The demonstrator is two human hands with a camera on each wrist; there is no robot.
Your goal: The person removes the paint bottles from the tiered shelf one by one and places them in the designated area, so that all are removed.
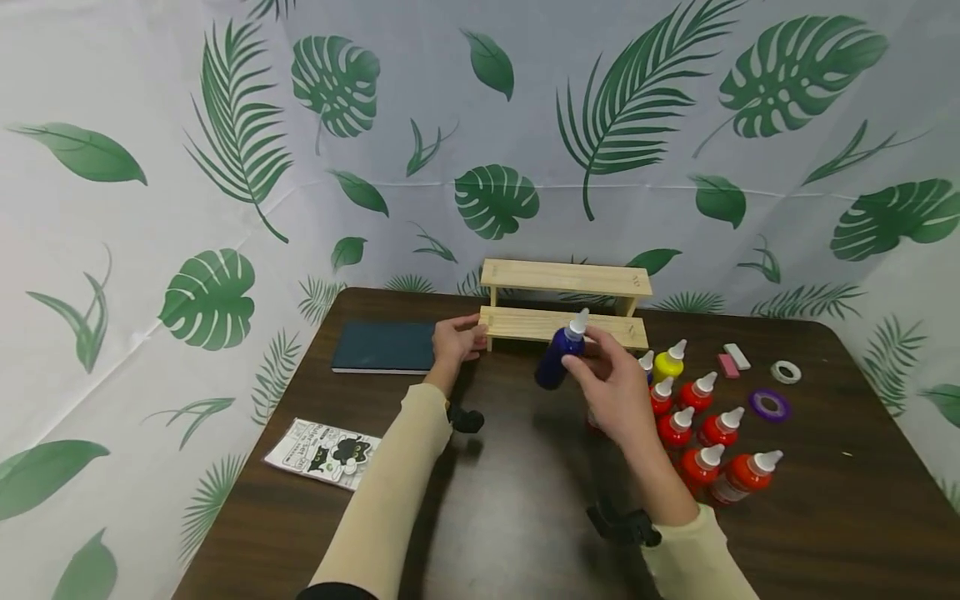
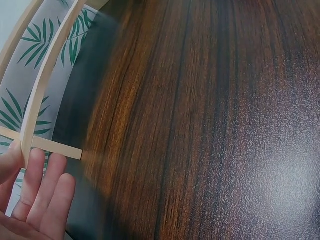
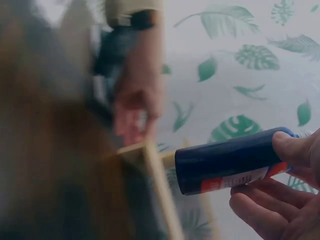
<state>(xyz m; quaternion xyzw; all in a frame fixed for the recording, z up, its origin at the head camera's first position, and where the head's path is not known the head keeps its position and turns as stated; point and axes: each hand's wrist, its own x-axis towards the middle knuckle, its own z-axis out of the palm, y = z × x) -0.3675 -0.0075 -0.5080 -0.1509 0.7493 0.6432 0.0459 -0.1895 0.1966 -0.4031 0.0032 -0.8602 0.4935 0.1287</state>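
Observation:
A two-tier wooden shelf stands at the back of the dark table. My left hand pinches the left end of its lower board, thumb on one side and fingers on the other, as the left wrist view shows. My right hand grips a dark blue squeeze bottle with a white nozzle, held tilted above the table before the shelf. In the right wrist view the blue bottle lies sideways between thumb and fingers, its label partly seen.
Several red bottles, a yellow bottle and a partly hidden blue one stand at the right. Beyond them lie erasers and tape rolls. A dark notebook and a cat-print packet lie at the left.

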